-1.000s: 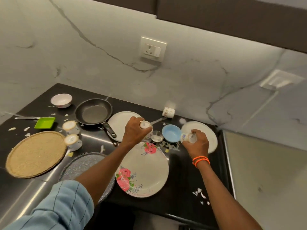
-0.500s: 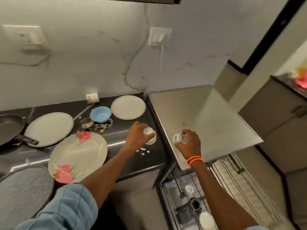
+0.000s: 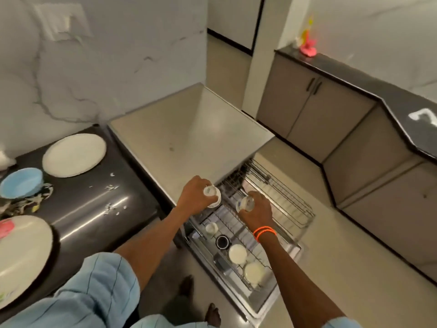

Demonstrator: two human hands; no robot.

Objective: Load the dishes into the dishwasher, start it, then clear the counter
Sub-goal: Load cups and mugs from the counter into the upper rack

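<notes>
My left hand (image 3: 192, 197) grips a small white cup (image 3: 212, 195) upside down, over the front edge of the beige dishwasher top (image 3: 179, 136). My right hand (image 3: 256, 210), with orange bands at the wrist, holds a second small cup (image 3: 245, 204) above the pulled-out wire rack (image 3: 281, 204). The rack below (image 3: 238, 235) holds a white cup (image 3: 211, 227), a dark cup (image 3: 222, 241) and two white bowls (image 3: 237, 254), (image 3: 254, 272). On the black counter (image 3: 94, 204) at left lie a white plate (image 3: 74, 155), a blue bowl (image 3: 21, 182) and a floral plate (image 3: 21, 256).
White scraps (image 3: 111, 207) are scattered over the counter. Grey cabinets (image 3: 314, 114) with a black top (image 3: 402, 119) run along the right, beyond beige floor (image 3: 354, 268). My bare feet (image 3: 212, 313) stand beside the open dishwasher.
The view has swung right from the counter to the dishwasher. Both hands, each still holding a cup, have moved off the counter and now hang over the racks.
</notes>
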